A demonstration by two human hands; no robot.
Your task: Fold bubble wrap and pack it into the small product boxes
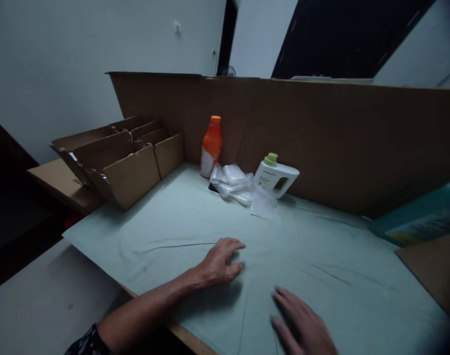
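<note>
My left hand point(222, 261) hovers over the middle of the pale green table cover point(165, 217), thumb and fingers apart, holding nothing. Lower right, my right hand point(302, 323) is also over the cover with its thumb spread from the fingers; it is slightly blurred and nothing shows in it. Beyond both hands lies crumpled bubble wrap point(232, 181), with a small dark object partly under it. Behind that wrap stand an orange bottle point(212, 143) with a white label and a white jug point(271, 176) with a green cap, which leans.
A divided cardboard box point(132, 175) sits at the left table edge. Tall cardboard panels point(321, 133) wall off the back. At the right are a blurred teal object point(424, 212) and a cardboard flap point(435, 266).
</note>
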